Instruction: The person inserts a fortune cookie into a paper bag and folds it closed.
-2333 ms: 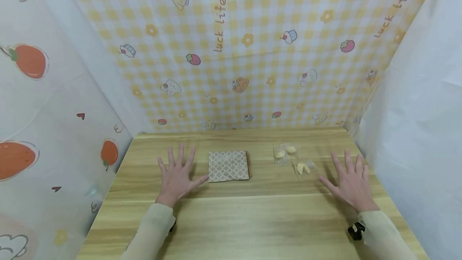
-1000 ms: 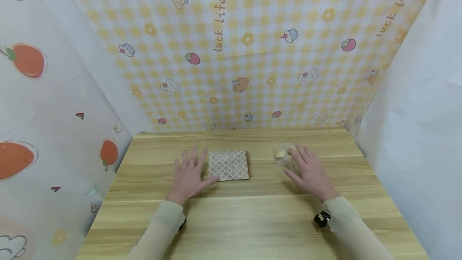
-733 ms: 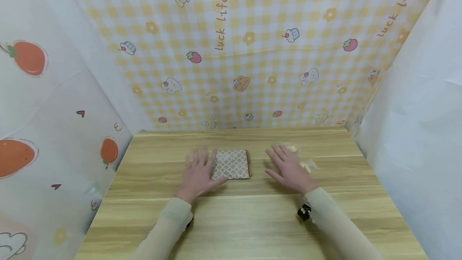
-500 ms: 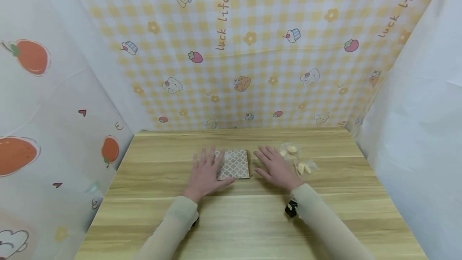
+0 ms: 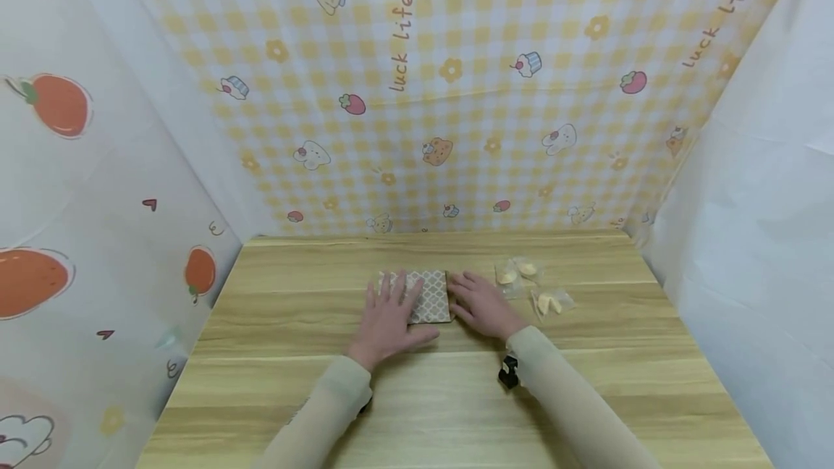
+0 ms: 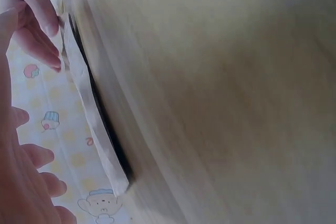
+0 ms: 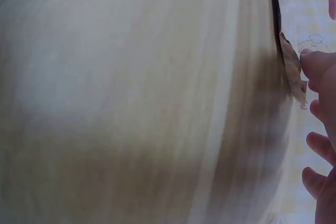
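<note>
A flat paper bag [image 5: 431, 304] with a white-and-tan lattice pattern lies on the wooden table, its brown open edge [image 7: 291, 65] facing right. My left hand [image 5: 389, 328] hovers over the bag's left part with fingers spread, covering some of the pattern; its thumb points right, below the front edge. My right hand [image 5: 485, 307] is at the bag's right edge, fingers lightly bent and apart. In the right wrist view its thumb [image 7: 317, 66] is right beside the brown edge. The left wrist view shows the bag's front side [image 6: 94, 114] low and slightly wavy.
Three fortune cookies in clear wrappers lie right of the right hand: a left one [image 5: 506, 278], a back one [image 5: 526, 268] and a front one [image 5: 549, 304]. A checkered cloth wall [image 5: 449, 114] stands behind the table [image 5: 443, 411], with white sheets on both sides.
Both hands have moved inward from the table's sides. My left hand has come over the bag, and my right hand has passed over the wrapped cookies to the bag's right edge. The bag stays in place.
</note>
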A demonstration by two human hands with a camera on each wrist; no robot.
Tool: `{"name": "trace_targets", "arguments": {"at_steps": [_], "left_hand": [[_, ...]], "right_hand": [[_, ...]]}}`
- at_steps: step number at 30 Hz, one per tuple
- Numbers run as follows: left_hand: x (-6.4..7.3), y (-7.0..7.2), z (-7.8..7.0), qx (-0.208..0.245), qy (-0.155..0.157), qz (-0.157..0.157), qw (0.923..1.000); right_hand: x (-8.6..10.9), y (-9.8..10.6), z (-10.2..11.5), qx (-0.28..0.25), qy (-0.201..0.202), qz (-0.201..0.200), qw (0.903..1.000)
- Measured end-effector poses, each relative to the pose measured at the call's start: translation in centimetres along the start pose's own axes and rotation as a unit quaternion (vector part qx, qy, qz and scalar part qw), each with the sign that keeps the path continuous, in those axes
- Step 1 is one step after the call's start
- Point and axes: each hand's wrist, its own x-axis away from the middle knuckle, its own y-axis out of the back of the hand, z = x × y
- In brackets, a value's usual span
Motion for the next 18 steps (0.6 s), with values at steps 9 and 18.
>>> {"name": "trace_targets", "arguments": {"at_steps": [9,18], "left_hand": [[-0.3,-0.5,-0.9,0.000,-0.019,0.003,0.9998],[-0.9,-0.4,-1.3,-0.015,-0.027,0.022,0.9993]], "right_hand": [[0.2,-0.8,-0.5,0.023,-0.030,0.039,0.9985],[0.0,-0.9,-0.3,0.016,-0.012,0.022,0.9996]]}}
